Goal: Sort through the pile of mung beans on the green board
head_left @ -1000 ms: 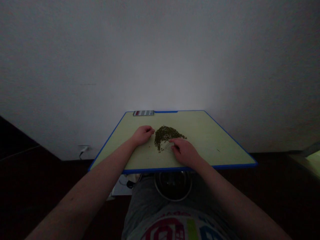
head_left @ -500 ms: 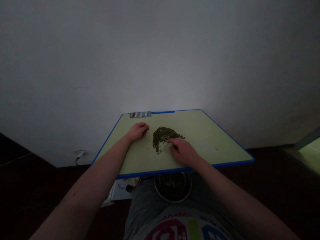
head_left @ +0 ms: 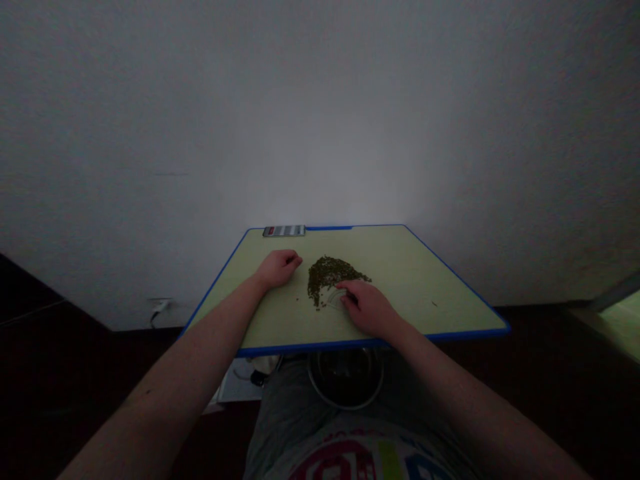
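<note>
A heap of small greenish-brown beans or seeds [head_left: 327, 269] lies in a curved band on the pale yellow tabletop [head_left: 400, 267]. My right hand [head_left: 367, 305] rests at the near right side of the heap. Its index finger stretches to the inner edge of the band and the thumb is apart from it; the other fingers are mostly hidden beneath. To the left of the heap, my left hand [head_left: 280, 268] lies on the tabletop with fingers curled together. Whatever it may hold does not show.
A phone [head_left: 284, 231] with a lit screen lies at the back left edge, against the wall [head_left: 320, 133]. Below the front edge, a metal bowl [head_left: 346, 402] sits at my lap. A small dark sliver [head_left: 435, 304] is on the right of the tabletop. A plug [head_left: 161, 307] is at the wall's lower left.
The whole view has shifted slightly, with the table a little lower in the picture. My hands and the heap look nearly the same relative to each other.
</note>
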A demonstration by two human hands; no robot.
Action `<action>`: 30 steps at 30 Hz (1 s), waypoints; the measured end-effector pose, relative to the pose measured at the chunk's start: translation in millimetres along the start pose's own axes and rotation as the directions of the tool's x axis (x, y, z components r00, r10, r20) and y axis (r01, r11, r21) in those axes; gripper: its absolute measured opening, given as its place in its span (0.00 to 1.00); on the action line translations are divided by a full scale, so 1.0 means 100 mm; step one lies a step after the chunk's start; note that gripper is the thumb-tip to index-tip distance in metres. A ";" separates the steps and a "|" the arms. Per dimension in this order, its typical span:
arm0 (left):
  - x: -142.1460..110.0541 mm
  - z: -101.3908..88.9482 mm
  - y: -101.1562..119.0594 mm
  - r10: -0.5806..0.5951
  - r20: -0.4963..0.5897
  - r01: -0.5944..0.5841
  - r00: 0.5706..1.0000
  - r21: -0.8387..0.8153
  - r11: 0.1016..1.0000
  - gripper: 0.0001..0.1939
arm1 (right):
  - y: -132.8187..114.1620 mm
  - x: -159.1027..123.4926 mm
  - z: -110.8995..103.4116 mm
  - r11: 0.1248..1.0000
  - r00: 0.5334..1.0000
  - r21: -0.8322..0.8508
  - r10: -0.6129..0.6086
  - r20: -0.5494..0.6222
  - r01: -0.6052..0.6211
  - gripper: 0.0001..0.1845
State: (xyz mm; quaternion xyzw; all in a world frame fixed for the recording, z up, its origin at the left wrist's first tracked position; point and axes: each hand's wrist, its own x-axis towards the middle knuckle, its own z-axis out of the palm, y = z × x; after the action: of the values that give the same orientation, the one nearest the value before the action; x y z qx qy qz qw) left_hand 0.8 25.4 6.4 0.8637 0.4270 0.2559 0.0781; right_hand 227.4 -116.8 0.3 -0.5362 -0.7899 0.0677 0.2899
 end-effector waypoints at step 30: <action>0.00 0.03 0.01 0.010 0.072 -0.010 0.997 0.003 1.000 0.18 | 0.01 0.05 -0.01 0.997 0.993 0.032 -0.076 0.089 0.074 0.16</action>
State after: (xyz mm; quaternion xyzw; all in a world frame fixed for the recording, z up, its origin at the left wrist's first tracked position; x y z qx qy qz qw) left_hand 2.9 24.7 4.1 0.8747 0.4200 0.2243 0.0909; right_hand 227.6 -111.5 2.6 -0.4983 -0.8207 0.0924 0.2639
